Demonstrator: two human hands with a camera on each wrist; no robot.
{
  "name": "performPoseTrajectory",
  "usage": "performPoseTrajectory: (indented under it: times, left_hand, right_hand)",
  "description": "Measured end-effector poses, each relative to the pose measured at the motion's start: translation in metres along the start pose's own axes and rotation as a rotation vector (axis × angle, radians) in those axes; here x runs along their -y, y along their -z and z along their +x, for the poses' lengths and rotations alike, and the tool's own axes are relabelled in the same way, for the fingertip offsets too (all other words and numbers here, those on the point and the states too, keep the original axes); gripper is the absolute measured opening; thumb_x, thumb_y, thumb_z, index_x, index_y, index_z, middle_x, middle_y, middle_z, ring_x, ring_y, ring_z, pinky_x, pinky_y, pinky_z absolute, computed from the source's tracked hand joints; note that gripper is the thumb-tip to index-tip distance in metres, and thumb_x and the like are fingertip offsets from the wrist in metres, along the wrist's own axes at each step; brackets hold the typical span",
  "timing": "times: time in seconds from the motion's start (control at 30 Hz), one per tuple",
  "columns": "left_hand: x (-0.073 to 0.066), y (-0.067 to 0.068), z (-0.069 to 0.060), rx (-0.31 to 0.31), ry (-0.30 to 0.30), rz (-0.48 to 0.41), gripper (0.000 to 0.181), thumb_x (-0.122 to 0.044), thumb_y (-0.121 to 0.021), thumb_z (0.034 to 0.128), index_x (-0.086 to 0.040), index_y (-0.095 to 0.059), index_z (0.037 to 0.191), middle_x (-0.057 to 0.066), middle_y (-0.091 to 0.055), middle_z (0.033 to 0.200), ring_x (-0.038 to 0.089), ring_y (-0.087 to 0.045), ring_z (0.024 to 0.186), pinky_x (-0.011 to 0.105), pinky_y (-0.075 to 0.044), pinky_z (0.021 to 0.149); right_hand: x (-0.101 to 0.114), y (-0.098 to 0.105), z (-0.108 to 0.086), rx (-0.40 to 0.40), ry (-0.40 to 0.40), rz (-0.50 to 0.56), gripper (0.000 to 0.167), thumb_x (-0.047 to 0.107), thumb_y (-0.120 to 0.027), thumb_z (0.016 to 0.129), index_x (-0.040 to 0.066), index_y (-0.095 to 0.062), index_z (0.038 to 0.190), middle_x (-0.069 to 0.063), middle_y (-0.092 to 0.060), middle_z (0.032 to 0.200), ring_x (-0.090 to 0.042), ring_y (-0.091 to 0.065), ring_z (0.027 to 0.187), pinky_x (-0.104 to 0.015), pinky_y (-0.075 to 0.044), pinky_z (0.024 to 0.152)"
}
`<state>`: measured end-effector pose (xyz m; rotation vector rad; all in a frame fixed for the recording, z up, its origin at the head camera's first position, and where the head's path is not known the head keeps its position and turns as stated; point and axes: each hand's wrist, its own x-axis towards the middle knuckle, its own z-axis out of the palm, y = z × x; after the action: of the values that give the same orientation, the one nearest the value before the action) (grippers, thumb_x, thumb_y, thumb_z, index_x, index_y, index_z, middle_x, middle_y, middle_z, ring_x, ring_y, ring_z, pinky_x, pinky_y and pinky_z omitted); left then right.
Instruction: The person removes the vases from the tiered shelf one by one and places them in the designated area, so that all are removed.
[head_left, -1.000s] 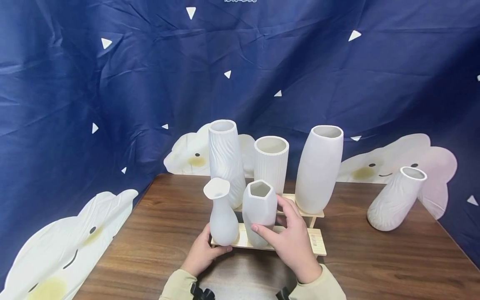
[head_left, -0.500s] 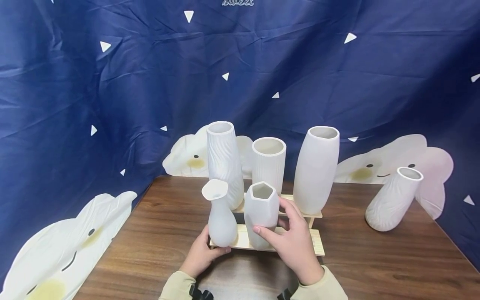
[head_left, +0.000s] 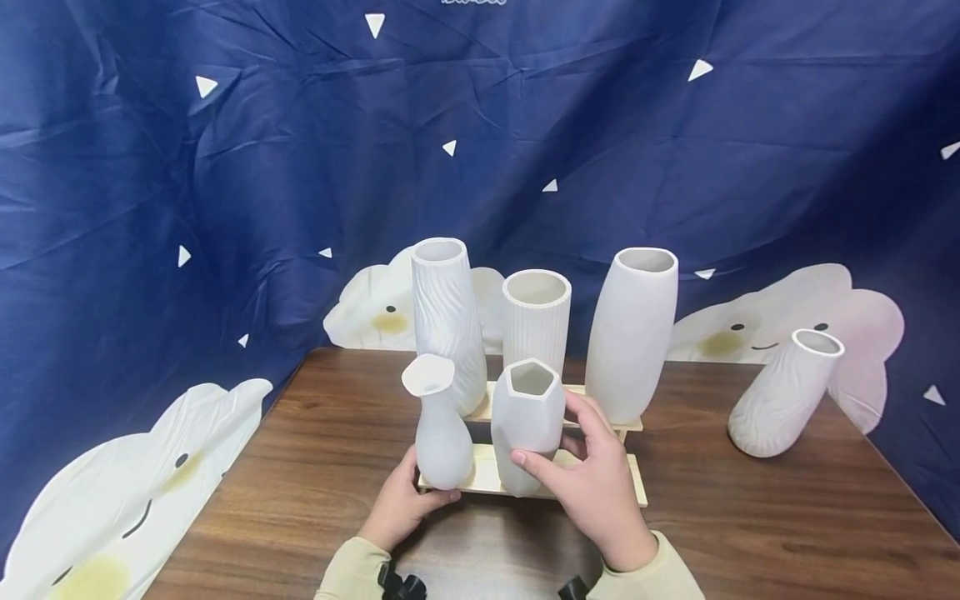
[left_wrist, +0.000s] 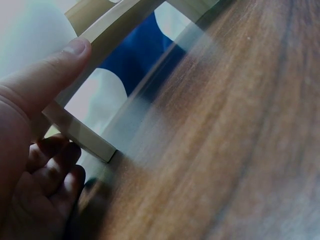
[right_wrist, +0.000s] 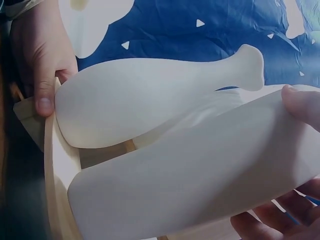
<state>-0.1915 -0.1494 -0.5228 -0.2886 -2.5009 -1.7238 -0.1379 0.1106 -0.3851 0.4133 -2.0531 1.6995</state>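
Note:
My right hand (head_left: 603, 496) holds a white faceted vase (head_left: 525, 437) with a five-sided mouth, thumb on the front and fingers round its right side. It stands, tilted slightly, at the lower step of a pale wooden two-step stand (head_left: 484, 468). Left of it on that step is a white flared-neck vase (head_left: 442, 442). My left hand (head_left: 401, 504) grips the stand's left end beside this vase. In the left wrist view, the thumb (left_wrist: 60, 65) lies on the step's front edge and the other fingers curl below.
Behind, on the upper step, stand a tall wavy-patterned vase (head_left: 450, 333), a ribbed vase (head_left: 536, 333) and a tall smooth vase (head_left: 633, 333). Another textured vase (head_left: 787, 396) is on the brown wooden table (head_left: 712, 492) at right. A blue cloth (head_left: 480, 108) hangs behind.
My right hand has shifted the faceted vase a little to the right, widening the gap from the flared-neck vase. The left hand keeps its grip on the stand.

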Motion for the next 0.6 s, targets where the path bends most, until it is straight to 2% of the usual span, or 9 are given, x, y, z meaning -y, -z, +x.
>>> performPoseTrajectory:
  times: [0.33, 0.6]
  left_hand:
    - [0.0023, -0.0012, 0.0019, 0.007, -0.001, 0.033, 0.08, -0.026, -0.094, 0.0684, -0.015, -0.054, 0.138, 0.004, -0.064, 0.13, 0.024, -0.053, 0.128, 0.051, -0.035, 0.111]
    - [0.0033, -0.0008, 0.0011, 0.006, -0.006, 0.029, 0.083, -0.024, -0.094, 0.068, -0.013, -0.053, 0.139, 0.005, -0.063, 0.132, 0.027, -0.052, 0.13, 0.052, -0.035, 0.112]
  right_hand:
    - [0.0085, 0.0055, -0.0023, -0.008, 0.053, 0.004, 0.073, 0.003, -0.092, 0.068, 0.009, -0.06, 0.134, 0.0, -0.057, 0.125, -0.013, -0.065, 0.104, -0.028, -0.055, 0.089]
    - [0.0075, 0.0065, -0.007, -0.003, 0.045, -0.011, 0.074, 0.004, -0.092, 0.069, 0.011, -0.06, 0.135, -0.002, -0.058, 0.127, -0.015, -0.062, 0.108, -0.026, -0.054, 0.09]
